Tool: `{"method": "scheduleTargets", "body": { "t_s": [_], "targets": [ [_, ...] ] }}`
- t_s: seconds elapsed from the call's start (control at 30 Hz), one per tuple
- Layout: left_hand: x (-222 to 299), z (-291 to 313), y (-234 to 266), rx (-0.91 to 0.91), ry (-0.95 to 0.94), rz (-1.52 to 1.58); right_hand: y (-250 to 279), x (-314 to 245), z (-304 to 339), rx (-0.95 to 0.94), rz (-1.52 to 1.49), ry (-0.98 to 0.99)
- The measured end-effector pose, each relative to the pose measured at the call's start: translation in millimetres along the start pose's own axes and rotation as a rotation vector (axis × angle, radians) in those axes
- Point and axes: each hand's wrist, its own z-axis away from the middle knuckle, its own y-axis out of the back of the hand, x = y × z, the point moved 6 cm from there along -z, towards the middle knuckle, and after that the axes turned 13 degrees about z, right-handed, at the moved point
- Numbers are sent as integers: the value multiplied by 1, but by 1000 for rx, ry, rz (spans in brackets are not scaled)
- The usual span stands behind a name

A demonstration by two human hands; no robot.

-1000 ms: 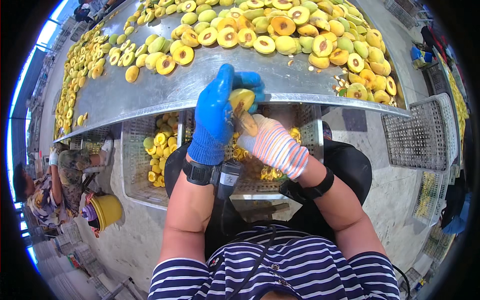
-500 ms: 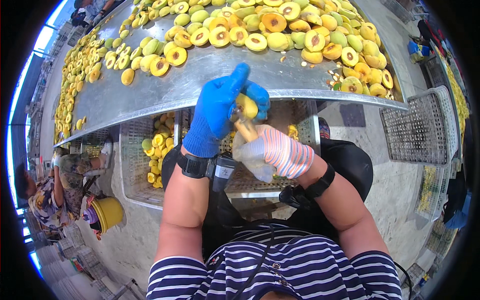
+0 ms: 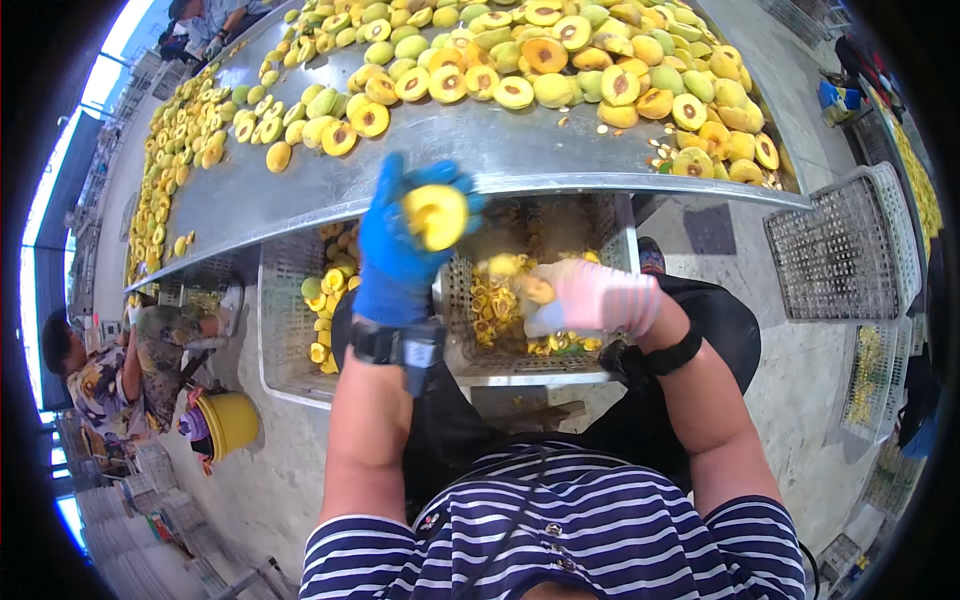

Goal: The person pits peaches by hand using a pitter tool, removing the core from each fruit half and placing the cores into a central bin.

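In my blue-gloved left hand (image 3: 393,240) sits a yellow peach half (image 3: 440,217), its cut face turned up with a hollow in the middle. The hand is just in front of the metal table's edge. To its right and lower, my right hand (image 3: 592,296), in a striped glove, is closed round a short tool with a wooden handle (image 3: 538,290); motion blurs its working end. Beneath that hand is a plastic crate (image 3: 520,380) with yellow peach scraps (image 3: 490,310) inside. A second crate (image 3: 285,385), left of it, holds peach halves (image 3: 325,300).
Many cut peaches (image 3: 550,70) cover the far part of the metal table (image 3: 450,140). Grey crates (image 3: 835,250) stand at the right. At the left a seated person (image 3: 110,380) works near a yellow bucket (image 3: 228,420). Another person (image 3: 205,20) is at the far left.
My hands have moved apart: the left slightly left with the peach half's cut face now showing, the right down and rightward over the crate with the tool. The view has shifted slightly.
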Motion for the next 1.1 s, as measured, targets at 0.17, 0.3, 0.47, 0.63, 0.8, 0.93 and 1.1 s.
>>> {"method": "scheduleTargets", "body": {
  "t_s": [0.17,0.3,0.47,0.63,0.8,0.93,1.1],
  "targets": [
    [112,53,34,201,-556,-1198,9,23,28,320,721,-250],
    [75,-11,-24,205,-456,-1118,32,21,52,386,573,-240],
    [-15,-156,-73,18,-176,-1582,45,33,64,510,453,-230],
    [-40,-212,-58,-126,-164,-2207,58,27,68,559,305,-249],
    [-38,-149,-62,-327,-22,-1555,70,28,71,826,71,-197],
    [-44,-42,-110,-674,-54,-1450,75,19,69,945,-206,-123],
    [-36,2,-92,-627,9,-785,46,3,23,767,-489,6]
  ]
}}
